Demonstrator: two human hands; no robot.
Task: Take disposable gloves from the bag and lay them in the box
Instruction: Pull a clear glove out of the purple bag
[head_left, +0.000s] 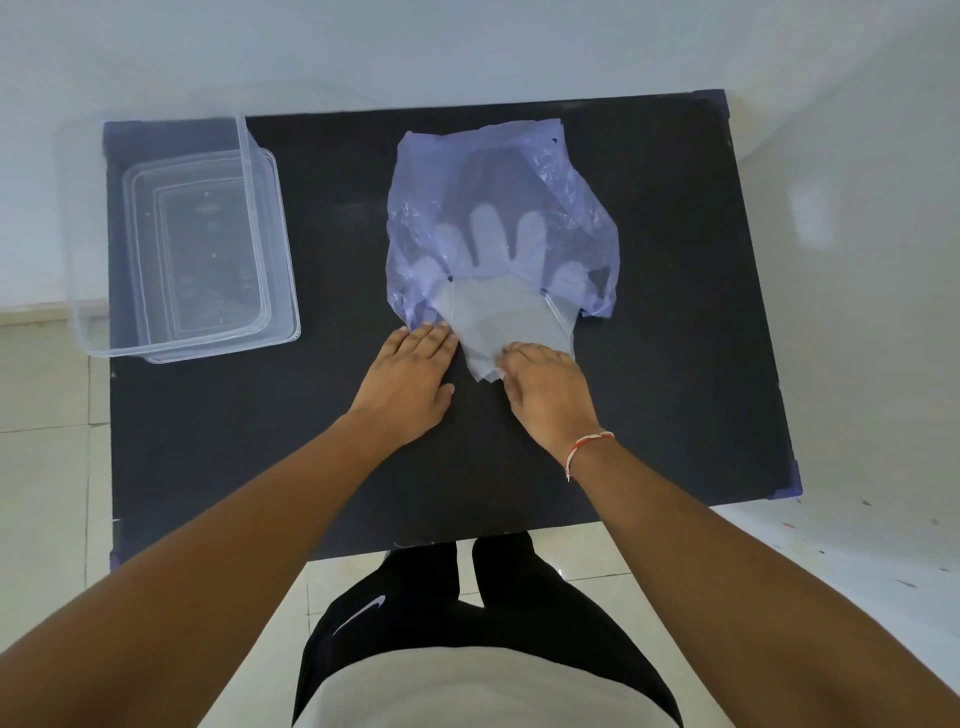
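Note:
A thin blue plastic bag (545, 171) lies flat in the middle of the black table (675, 312). Clear disposable gloves (493, 317) stick out of its near opening, their fingers showing through the bag film. My right hand (545, 395) pinches the cuff edge of the gloves. My left hand (410, 379) lies flat on the table, fingertips pressing the bag's near left corner. The clear plastic box (171, 249) stands at the table's far left with nothing in it.
The box hangs slightly over the table's left edge. White wall lies behind the table and pale tiled floor lies around it. My legs stand at the table's near edge.

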